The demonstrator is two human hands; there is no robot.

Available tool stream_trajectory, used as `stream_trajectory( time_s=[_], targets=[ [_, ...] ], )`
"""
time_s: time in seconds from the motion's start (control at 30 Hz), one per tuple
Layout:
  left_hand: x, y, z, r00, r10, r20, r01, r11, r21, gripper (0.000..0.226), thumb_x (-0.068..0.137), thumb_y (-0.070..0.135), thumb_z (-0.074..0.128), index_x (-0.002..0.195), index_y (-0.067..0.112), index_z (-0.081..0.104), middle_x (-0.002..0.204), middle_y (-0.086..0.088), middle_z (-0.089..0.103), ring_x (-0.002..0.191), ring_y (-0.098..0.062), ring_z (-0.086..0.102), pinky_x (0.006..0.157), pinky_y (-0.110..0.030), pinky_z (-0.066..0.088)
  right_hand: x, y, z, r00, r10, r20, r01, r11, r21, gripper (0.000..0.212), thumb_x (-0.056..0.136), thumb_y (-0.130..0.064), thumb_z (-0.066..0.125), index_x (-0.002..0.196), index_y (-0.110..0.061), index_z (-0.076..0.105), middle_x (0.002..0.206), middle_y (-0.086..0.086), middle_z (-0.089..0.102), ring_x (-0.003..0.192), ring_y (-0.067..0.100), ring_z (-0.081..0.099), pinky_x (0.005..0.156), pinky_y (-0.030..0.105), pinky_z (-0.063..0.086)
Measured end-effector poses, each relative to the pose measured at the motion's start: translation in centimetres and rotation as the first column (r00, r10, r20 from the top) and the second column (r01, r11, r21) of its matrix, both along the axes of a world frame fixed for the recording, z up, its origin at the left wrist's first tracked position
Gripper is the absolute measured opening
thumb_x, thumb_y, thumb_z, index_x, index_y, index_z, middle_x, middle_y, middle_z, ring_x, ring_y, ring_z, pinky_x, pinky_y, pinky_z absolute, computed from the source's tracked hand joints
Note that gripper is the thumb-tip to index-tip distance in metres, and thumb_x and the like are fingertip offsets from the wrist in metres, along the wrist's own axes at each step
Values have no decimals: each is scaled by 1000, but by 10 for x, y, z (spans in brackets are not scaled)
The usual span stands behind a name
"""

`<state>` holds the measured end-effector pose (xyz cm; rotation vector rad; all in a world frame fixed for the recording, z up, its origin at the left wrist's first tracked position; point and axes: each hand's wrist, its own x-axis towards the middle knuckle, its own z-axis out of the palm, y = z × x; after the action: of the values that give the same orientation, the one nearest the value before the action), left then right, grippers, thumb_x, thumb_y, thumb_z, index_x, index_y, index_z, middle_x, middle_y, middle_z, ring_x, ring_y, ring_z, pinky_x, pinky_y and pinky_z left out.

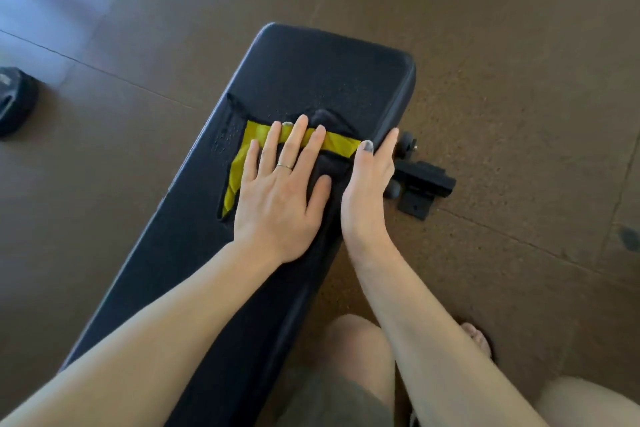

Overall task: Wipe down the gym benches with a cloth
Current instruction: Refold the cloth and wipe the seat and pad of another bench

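Observation:
A long black padded gym bench [311,73] runs from the lower left up to the middle of the view. A dark cloth with a yellow border [239,163] lies flat on its pad, with small droplets beside it. My left hand [280,191] presses flat on the cloth, fingers spread, a ring on one finger. My right hand [370,184] rests along the bench's right edge, fingers straight and thumb on the pad beside the cloth.
The bench's black metal foot with small wheels [422,184] sticks out on the right. A dark weight plate [14,100] lies on the brown rubber floor at the far left. My knees and a bare foot [478,340] are at the bottom right.

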<state>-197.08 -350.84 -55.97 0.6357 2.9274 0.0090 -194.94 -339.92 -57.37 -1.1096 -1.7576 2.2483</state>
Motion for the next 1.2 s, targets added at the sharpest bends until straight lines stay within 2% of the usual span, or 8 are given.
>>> stream_trajectory(
  time_s=[0.2,0.37,0.53,0.67,0.77,0.9,1.07,1.2],
  targets=[
    [-46,38,-6,1000,2,-27,-1,999,40,63,103,52,15,163,33,12,172,6,5,159,-23,-1,128,-52,6,-9,15,-4,997,50,63,-45,997,-69,58,113,-34,25,163,-29,-3,172,2,-1,157,19,8,117,31,17],
    [-78,59,-16,997,-13,-71,17,998,57,61,104,50,17,163,35,11,172,8,4,159,-22,-1,128,-50,3,8,1,-15,996,65,-58,-65,998,8,59,109,-50,22,161,-43,-6,170,-18,-4,126,-15,9,106,23,17],
    [-37,30,-8,996,-88,-13,89,995,54,62,104,53,13,163,37,4,172,11,-4,159,-19,-8,129,-48,0,2,5,-25,992,-29,-121,17,995,-102,60,107,-58,26,162,-44,5,171,-12,5,140,-4,17,112,27,20],
    [46,-28,1,991,-134,22,134,991,26,63,105,53,16,164,35,6,172,13,-4,159,-16,-8,129,-47,2,0,5,-43,992,-20,-128,-14,966,-258,114,60,-103,45,159,-51,21,167,-15,26,152,13,29,125,47,24],
    [69,-47,-2,990,-142,24,141,990,19,64,104,52,22,164,32,13,172,11,1,159,-19,-3,128,-48,5,-2,6,-55,992,-8,-125,-32,948,-316,126,45,-107,50,156,-56,22,166,-16,30,150,16,34,124,50,26],
    [36,-22,-6,986,-165,-4,165,986,30,64,104,55,18,163,37,5,172,11,-3,159,-21,-5,128,-47,-1,5,12,-29,995,-17,-93,-18,934,-358,111,59,-101,48,156,-48,32,158,-10,44,140,19,47,121,49,33],
    [-22,28,-10,987,-160,-19,161,986,53,62,106,56,19,163,37,7,173,7,2,159,-24,-3,128,-51,1,-3,34,-2,988,-43,-145,10,976,-219,57,108,-59,19,158,-35,31,146,-10,47,115,3,50,110,30,33],
    [-27,39,-11,988,-153,-19,153,987,53,63,106,56,20,163,35,7,173,5,0,159,-27,-4,128,-52,-2,-8,41,-6,984,-87,-156,51,975,-218,58,107,-59,12,161,-39,22,166,-9,31,148,16,36,121,40,25]
  ],
)
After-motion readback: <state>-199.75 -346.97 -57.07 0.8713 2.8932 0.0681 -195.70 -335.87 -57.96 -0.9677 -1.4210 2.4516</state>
